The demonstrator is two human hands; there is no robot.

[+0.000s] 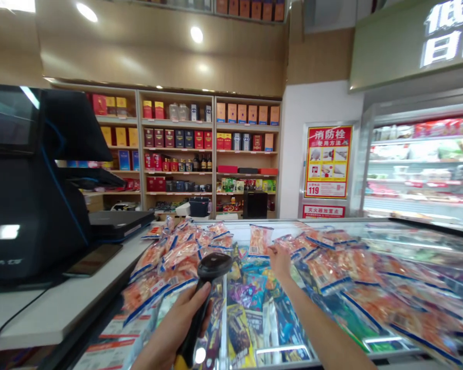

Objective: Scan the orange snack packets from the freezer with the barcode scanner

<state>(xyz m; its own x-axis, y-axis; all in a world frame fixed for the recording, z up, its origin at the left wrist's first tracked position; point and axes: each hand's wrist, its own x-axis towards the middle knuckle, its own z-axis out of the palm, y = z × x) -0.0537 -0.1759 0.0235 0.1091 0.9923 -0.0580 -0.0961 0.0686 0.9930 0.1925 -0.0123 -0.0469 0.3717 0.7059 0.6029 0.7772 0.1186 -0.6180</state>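
My left hand point(187, 313) is wrapped around the handle of a black barcode scanner point(215, 264), its head tilted up and pointing forward. Farther out, my right hand point(281, 261) pinches the lower right edge of a clear snack packet point(260, 237) with orange contents, a blue-edged seal and a barcode near its bottom. That packet stands upright over the glass top of a freezer point(226, 329). Similar packets lie in a pile point(185, 244) to the left and in another pile point(355, 267) to the right. Colourful ice-cream wrappers point(250, 295) show through the glass.
On the left, a white counter point(54, 313) bears a dark checkout terminal point(23, 205) and a phone point(93, 259). Shelves point(177, 123) of boxes and bottles line the back wall. A red fire-hydrant notice point(327, 162) and a lit display cooler point(424, 164) are at the right.
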